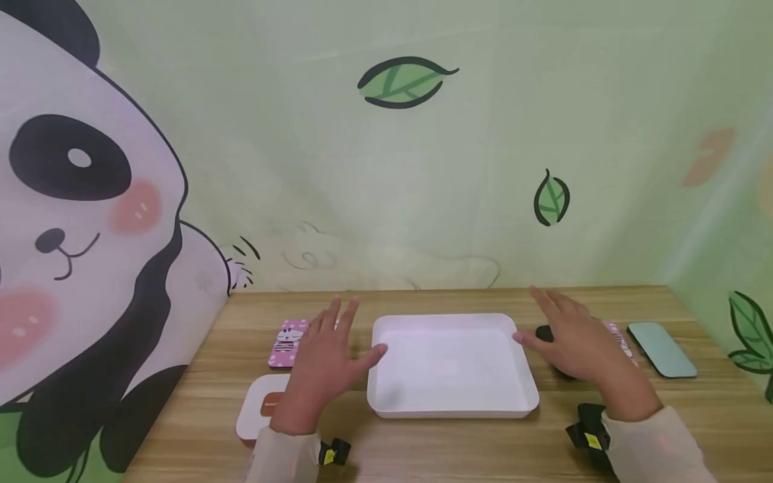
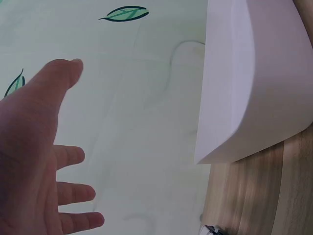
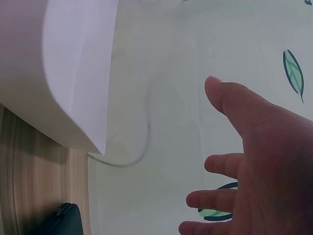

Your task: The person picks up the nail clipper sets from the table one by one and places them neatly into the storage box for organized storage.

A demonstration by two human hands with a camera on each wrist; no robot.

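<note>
A white rectangular tray [image 1: 449,389] lies on the table between my two hands. My left hand [image 1: 326,362] hovers by its left side, fingers spread and thumb overlapping the rim in the head view. Opposite, my right hand [image 1: 582,345] is raised near the right rim with its fingers extended. Neither palm holds anything: the left hand [image 2: 34,161] and the right hand [image 3: 264,171] both show bare in the wrist views. Partly behind my right hand are a black object [image 1: 545,333] and a pink patterned item [image 1: 621,339].
Left of the tray lie a pink cartoon-patterned item [image 1: 288,345] and a white rounded box [image 1: 253,409] with a brown label, partly hidden by my left hand. A pale green flat rounded case [image 1: 663,350] lies far right. A printed cloth backdrop [image 1: 447,188] rises behind the wooden table [image 1: 447,456].
</note>
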